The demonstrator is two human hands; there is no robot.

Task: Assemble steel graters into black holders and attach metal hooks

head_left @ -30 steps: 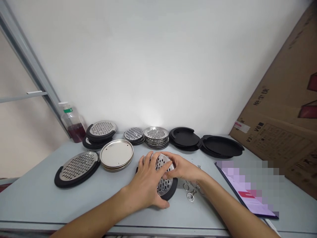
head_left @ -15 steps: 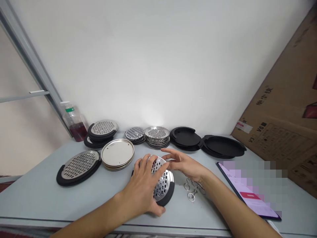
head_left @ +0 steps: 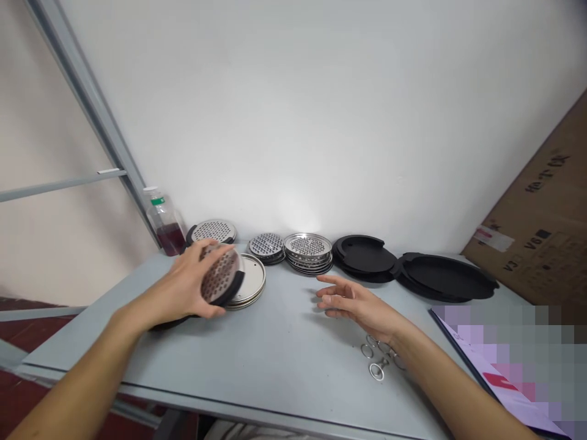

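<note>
Left fingers (head_left: 211, 309): grasping a black-rimmed perforated disc (head_left: 223, 276)
Held disc: tilted, covering the left part of the plain-disc stack (head_left: 255, 278) from view; touching or apart, unclear
Right fingers (head_left: 334, 280): released and loosely spread, right of the stack
Metal rings (head_left: 380, 366): loose on the grey surface (head_left: 275, 354), nearer and to the right of the stack
Bottle of dark red liquid (head_left: 170, 237): behind and left of the stack
</note>
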